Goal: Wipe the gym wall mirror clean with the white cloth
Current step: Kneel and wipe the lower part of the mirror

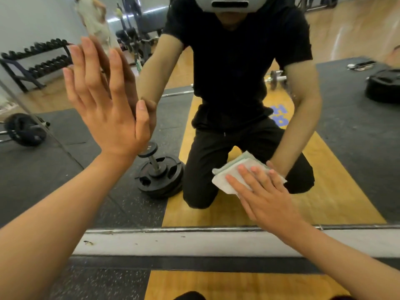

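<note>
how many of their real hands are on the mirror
2. The left hand lies flat on the mirror, upper left; the right hand presses the white cloth against the glass, lower right.

the black rubber floor (104,282) has tiny specks, and a yellow wood strip (238,284) runs down the middle. a scuffed white ledge (194,243) goes along the bottom of the wall. far left, a dumbbell rack (36,61) stands by a pale grey wall (26,18). a small dumbbell (152,156) stands upright on black weight plates (160,180). a barbell (23,129) lies at the left.
</note>
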{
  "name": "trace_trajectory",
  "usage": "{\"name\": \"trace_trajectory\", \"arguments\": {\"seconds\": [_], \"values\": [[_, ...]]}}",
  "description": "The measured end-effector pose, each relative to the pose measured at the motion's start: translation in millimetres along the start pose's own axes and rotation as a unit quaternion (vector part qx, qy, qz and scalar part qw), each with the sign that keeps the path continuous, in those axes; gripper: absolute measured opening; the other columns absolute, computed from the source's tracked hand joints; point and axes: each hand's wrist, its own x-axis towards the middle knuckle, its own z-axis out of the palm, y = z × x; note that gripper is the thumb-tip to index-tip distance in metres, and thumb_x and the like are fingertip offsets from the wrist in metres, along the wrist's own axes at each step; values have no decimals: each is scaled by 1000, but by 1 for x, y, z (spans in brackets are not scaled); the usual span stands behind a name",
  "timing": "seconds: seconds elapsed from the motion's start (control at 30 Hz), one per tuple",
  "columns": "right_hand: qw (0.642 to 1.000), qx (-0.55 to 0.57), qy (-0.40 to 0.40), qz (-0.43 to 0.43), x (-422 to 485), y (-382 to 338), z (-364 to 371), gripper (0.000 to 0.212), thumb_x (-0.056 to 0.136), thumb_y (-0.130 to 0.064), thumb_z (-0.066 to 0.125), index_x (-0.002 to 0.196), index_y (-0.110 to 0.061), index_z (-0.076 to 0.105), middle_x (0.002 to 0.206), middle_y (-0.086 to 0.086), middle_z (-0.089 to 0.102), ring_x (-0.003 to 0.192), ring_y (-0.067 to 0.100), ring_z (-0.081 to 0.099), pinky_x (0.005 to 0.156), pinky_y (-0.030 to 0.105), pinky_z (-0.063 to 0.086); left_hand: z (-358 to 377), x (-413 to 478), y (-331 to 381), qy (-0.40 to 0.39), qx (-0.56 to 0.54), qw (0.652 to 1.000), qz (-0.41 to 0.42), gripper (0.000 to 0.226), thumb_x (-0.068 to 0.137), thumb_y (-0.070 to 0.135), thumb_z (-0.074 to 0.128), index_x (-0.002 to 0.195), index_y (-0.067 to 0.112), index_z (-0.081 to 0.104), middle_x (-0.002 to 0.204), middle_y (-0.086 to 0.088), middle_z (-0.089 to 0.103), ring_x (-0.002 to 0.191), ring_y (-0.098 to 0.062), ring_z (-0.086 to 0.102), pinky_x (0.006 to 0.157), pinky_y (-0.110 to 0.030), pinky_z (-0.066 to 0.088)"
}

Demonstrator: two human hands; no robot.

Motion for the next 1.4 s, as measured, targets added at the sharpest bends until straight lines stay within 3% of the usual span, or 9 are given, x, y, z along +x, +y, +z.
{"name": "trace_trajectory", "arguments": {"seconds": [0.1, 0.23, 0.33, 0.47, 0.63, 0.93, 1.03, 1.1, 1.4], "values": [[999, -19, 9, 47, -27, -16, 20, 61, 110, -28, 40, 168, -22, 20, 173, 11, 17, 156, 34, 19, 129, 49, 9, 1, -1, 1, 4, 1, 1000, 0, 67, 99, 37, 36, 156, 1, 38, 155, -41, 38, 148, -51, 30, 129, -55, 16], [986, -78, -146, 17, -141, -18, 44, 87, 91, -16, 42, 169, -23, 6, 174, 5, 12, 162, 27, 5, 130, 49, 0, 3, -1, -1, 11, 5, 1000, 8, 67, 100, 37, 36, 157, 2, 37, 155, -41, 38, 148, -51, 30, 128, -58, 18], [979, -58, -183, 64, -146, -28, 35, 80, 96, -19, 39, 169, -24, 7, 173, 10, 21, 163, 32, 3, 131, 52, 1, 4, -2, -3, 6, 5, 1000, 9, 67, 100, 37, 36, 158, 3, 36, 156, -40, 37, 149, -51, 29, 128, -58, 17], [979, 49, -52, 191, -9, -35, -7, 61, 114, -43, 21, 169, -22, 4, 176, 13, -5, 162, 36, -4, 131, 51, -2, 4, -4, -5, -3, -6, 1000, 11, 67, 100, 37, 35, 159, 5, 36, 160, -37, 34, 152, -48, 27, 128, -60, 17], [981, 2, 93, 172, 175, 1, -77, 63, 113, -46, 28, 168, -23, 6, 174, 14, -1, 161, 35, -6, 131, 56, 2, 2, -5, -5, -5, -28, 1000, 11, 67, 104, 42, 31, 163, 9, 34, 166, -26, 26, 156, -42, 22, 129, -57, 13], [982, -73, -29, 171, 68, 24, -62, 57, 115, -46, 19, 167, -22, 19, 176, 10, -12, 162, 34, -6, 131, 54, 1, -3, -4, -5, -2, -62, 998, 6, 67, 105, 42, 43, 164, 12, 36, 170, -18, 24, 158, -37, 20, 131, -52, 11], [968, -52, 41, 241, 137, 20, -84, 61, 115, -44, 17, 169, -20, 3, 174, 20, -9, 161, 40, -9, 130, 56, -2, -3, -5, -6, -7, -76, 997, 7, 72, 103, 40, 48, 168, 18, 26, 171, -15, 21, 161, -32, 14, 132, -52, 10], [955, -54, 116, 267, 216, 14, -106, 61, 114, -43, 22, 168, -18, 11, 173, 25, 3, 160, 45, -1, 130, 56, -2, -4, -7, -6, -8, -85, 996, 7, 73, 103, 39, 51, 168, 19, 25, 173, -13, 19, 162, -30, 12, 131, -53, 12], [992, -104, 65, -8, 317, -26, -125, 52, 114, -42, 35, 164, -30, 33, 172, 13, 22, 161, 35, 14, 129, 57, 15, 1, -10, -15, 1, -108, 994, 23, 72, 102, 39, 55, 165, 11, 33, 174, -14, 22, 160, -34, 22, 130, -55, 19]]}}
